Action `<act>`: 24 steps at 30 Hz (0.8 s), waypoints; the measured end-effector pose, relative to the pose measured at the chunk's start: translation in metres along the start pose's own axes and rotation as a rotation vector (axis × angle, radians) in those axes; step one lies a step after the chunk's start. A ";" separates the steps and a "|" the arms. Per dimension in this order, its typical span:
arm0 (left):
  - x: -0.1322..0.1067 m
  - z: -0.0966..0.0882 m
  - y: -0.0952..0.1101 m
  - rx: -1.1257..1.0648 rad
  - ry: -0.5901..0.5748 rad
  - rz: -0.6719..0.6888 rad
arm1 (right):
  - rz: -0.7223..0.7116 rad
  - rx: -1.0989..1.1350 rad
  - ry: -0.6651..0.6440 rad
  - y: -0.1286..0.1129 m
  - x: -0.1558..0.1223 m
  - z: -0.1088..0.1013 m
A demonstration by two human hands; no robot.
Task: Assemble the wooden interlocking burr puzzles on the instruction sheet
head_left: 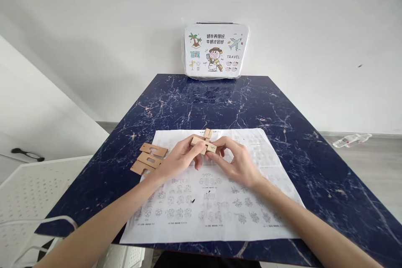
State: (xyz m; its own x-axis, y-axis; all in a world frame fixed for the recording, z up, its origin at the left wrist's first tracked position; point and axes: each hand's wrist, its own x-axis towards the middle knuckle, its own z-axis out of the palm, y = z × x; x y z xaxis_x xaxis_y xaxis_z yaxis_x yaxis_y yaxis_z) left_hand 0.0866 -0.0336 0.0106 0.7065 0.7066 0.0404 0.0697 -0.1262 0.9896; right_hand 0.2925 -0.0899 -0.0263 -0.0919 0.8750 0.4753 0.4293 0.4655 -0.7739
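My left hand (pixel 179 160) and my right hand (pixel 236 160) meet over a printed instruction sheet (pixel 213 209) on the dark blue marble table (pixel 220 100). Both hands pinch a small assembly of crossed wooden puzzle pieces (pixel 204 142), the left from the left side, the right from the right and below. Three loose flat wooden pieces (pixel 148 158) with slots lie side by side just left of my left hand, partly on the sheet's edge.
A white case with cartoon travel pictures (pixel 216 50) leans against the wall at the table's far edge. A white perforated chair or rack (pixel 28 192) stands to the left. A clear plastic bottle (pixel 351 139) lies on the floor at the right.
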 end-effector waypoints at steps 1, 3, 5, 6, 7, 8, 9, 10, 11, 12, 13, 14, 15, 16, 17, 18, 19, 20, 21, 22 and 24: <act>0.000 0.000 0.001 -0.011 -0.004 -0.004 | -0.026 -0.021 0.012 -0.001 0.000 0.000; 0.000 0.001 0.002 -0.034 -0.002 -0.009 | -0.077 -0.041 0.028 -0.003 0.000 0.000; 0.000 0.002 0.002 -0.052 0.009 -0.007 | -0.115 -0.052 0.035 -0.005 0.000 0.000; 0.000 0.003 0.001 -0.058 0.014 -0.005 | -0.129 -0.057 0.038 -0.005 0.000 0.000; 0.000 0.003 0.000 -0.062 0.023 -0.001 | -0.140 -0.063 0.044 -0.005 0.000 0.001; 0.001 0.003 0.000 -0.061 0.032 0.001 | -0.151 -0.070 0.051 -0.005 0.000 0.001; 0.001 0.003 -0.001 -0.056 0.042 -0.001 | -0.164 -0.077 0.061 -0.004 -0.001 0.002; 0.002 0.003 -0.002 -0.049 0.049 -0.004 | -0.180 -0.085 0.075 -0.003 -0.002 0.003; 0.002 0.002 -0.003 -0.040 0.055 -0.010 | -0.196 -0.097 0.092 -0.002 -0.002 0.004; 0.003 0.002 -0.004 -0.029 0.060 -0.019 | -0.212 -0.115 0.106 -0.001 -0.003 0.005; 0.003 0.001 -0.005 -0.018 0.067 -0.029 | -0.228 -0.138 0.117 0.000 -0.004 0.006; 0.003 0.001 -0.005 -0.010 0.074 -0.039 | -0.244 -0.162 0.123 0.000 -0.005 0.007; 0.002 0.001 -0.006 -0.004 0.083 -0.048 | -0.258 -0.184 0.123 0.000 -0.006 0.008; 0.002 0.001 -0.006 0.001 0.092 -0.059 | -0.270 -0.204 0.119 -0.001 -0.006 0.009; 0.001 0.002 -0.006 0.006 0.100 -0.068 | -0.279 -0.221 0.117 -0.001 -0.007 0.009; 0.001 0.003 -0.005 0.012 0.109 -0.073 | -0.285 -0.234 0.117 -0.002 -0.007 0.010; 0.000 0.004 -0.005 0.019 0.120 -0.075 | -0.286 -0.246 0.121 -0.003 -0.008 0.011; -0.001 0.005 -0.005 0.025 0.135 -0.077 | -0.284 -0.256 0.123 -0.003 -0.008 0.011; -0.001 0.006 -0.005 0.027 0.152 -0.076 | -0.286 -0.265 0.127 -0.004 -0.008 0.012; -0.001 0.007 -0.004 0.024 0.165 -0.075 | -0.288 -0.271 0.130 -0.004 -0.009 0.013; -0.002 0.008 -0.004 0.007 0.179 -0.076 | -0.297 -0.279 0.132 -0.004 -0.009 0.014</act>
State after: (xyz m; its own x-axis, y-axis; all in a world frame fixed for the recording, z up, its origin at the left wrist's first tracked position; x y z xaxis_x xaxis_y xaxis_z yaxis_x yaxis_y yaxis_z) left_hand 0.0913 -0.0401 0.0057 0.5623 0.8269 -0.0100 0.1239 -0.0723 0.9897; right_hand 0.2795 -0.0980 -0.0331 -0.1399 0.6754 0.7240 0.6299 0.6249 -0.4612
